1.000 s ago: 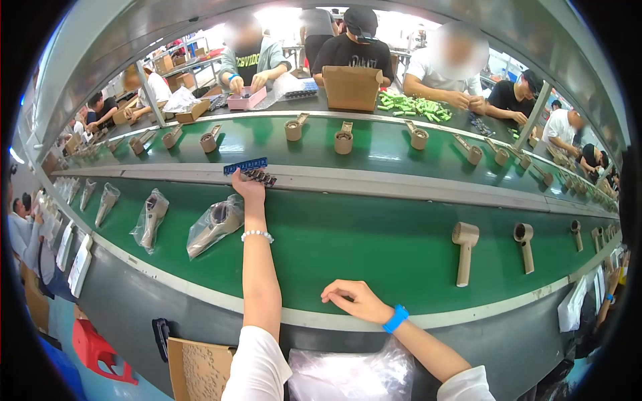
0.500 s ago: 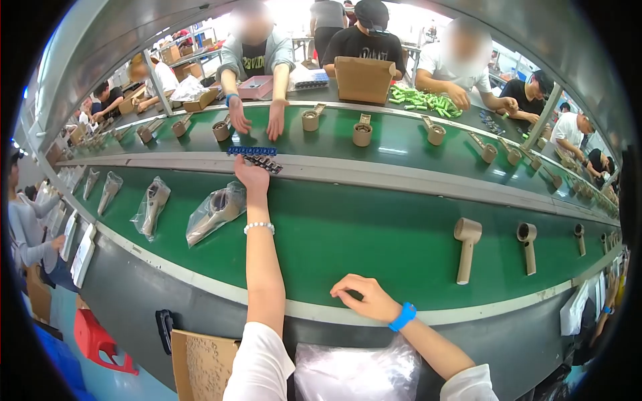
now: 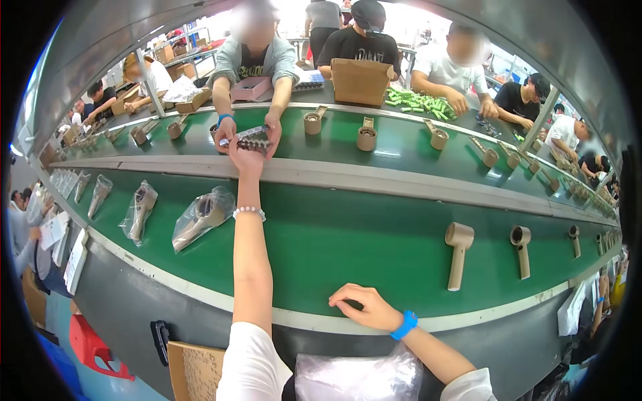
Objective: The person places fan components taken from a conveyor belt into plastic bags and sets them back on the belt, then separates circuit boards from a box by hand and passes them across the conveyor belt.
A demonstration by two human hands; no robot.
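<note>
My left hand (image 3: 246, 162) reaches across to the far belt, with a white bead bracelet at the wrist. It grips strips of small circuit boards (image 3: 254, 144) from below. A co-worker's two hands (image 3: 273, 134) close around the same boards from the other side, hiding part of them and some of my fingers. At the near belt's front edge, my right hand (image 3: 364, 307) hangs with loosely bent fingers, a gap beside the thumb, and nothing in it. A blue band circles that wrist. Left of my left forearm lies a bagged handheld fan body (image 3: 207, 212).
On the near green belt (image 3: 361, 240) lie bare beige fan bodies (image 3: 459, 254) at right and more bagged ones at left. Fan parts (image 3: 366, 137) line the far belt. Below me are a plastic bag (image 3: 358, 381) and cardboard box (image 3: 194, 371). A metal rail (image 3: 374, 177) divides the belts.
The co-worker's hands, apart and open before, have come down around the circuit boards in my left hand. Bagged and bare fan bodies have shifted slightly left in view. My right hand barely moved.
</note>
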